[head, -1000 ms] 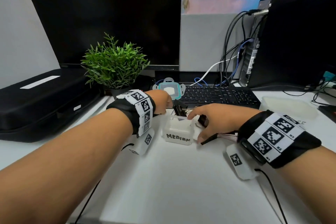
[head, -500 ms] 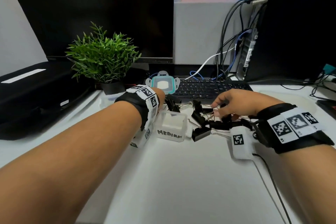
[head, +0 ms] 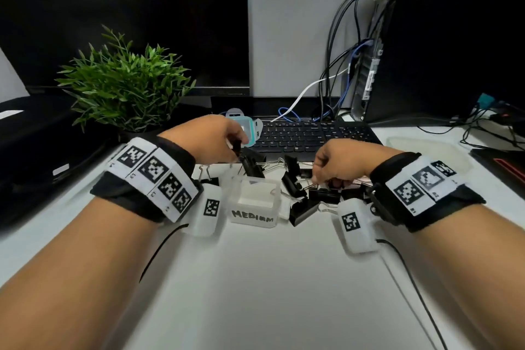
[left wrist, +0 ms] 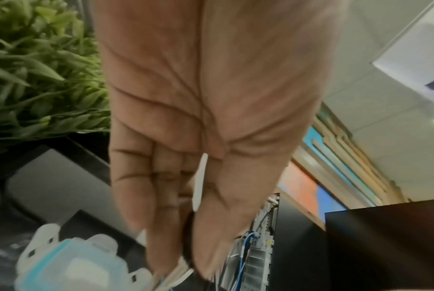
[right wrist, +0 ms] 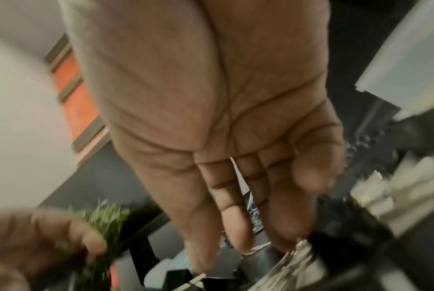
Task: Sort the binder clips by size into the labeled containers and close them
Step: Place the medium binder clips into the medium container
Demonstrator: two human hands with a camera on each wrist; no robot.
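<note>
Where the head view looks down on the white desk (head: 270, 278), a small clear box (head: 255, 202) marked MEDIUM stands open between the wrists, its labeled side toward the viewer. Black binder clips (head: 298, 187) with silver wire handles lie in a loose heap just behind and right of it, pointing every way. The left hand (head: 210, 139), above the box's far left corner, has its fingertips pinched on one black clip (head: 250, 162) that hangs tilted, handles up. The right hand (head: 338, 162) curls down into the heap, fingers closing on a wire handle. Behind stand a teal-rimmed lid (head: 250, 131), a keyboard (head: 309, 136), a green plant (head: 125, 85) and a computer tower (head: 443, 45).

In the left wrist view, fingers (left wrist: 161, 216) and thumb meet on something dark, with the lid (left wrist: 71, 261) below.

The right wrist view is blurred; the fingers (right wrist: 233, 216) reach onto black clips (right wrist: 335, 246) and wire, the grip unclear.
</note>
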